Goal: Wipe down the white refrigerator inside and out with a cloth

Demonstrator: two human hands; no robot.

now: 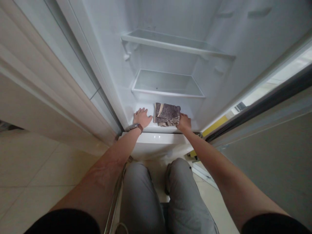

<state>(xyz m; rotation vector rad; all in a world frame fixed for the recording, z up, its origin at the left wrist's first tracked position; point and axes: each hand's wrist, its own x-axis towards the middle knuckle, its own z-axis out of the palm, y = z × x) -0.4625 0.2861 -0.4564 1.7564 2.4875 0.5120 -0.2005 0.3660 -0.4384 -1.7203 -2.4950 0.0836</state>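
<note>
A folded grey-brown cloth with a pale edge lies on the white floor of an opened fridge. My right hand grips its right side, the fingers partly hidden behind the fabric. To the left of the cloth, my left hand rests flat on the fridge floor with fingers spread, apart from the cloth. A watch is on my left wrist.
Two glass shelves, an upper one and a lower one, sit above the cloth. The open fridge door stands at right. A white drawer front is below, before my knees. A pale door frame runs along the left.
</note>
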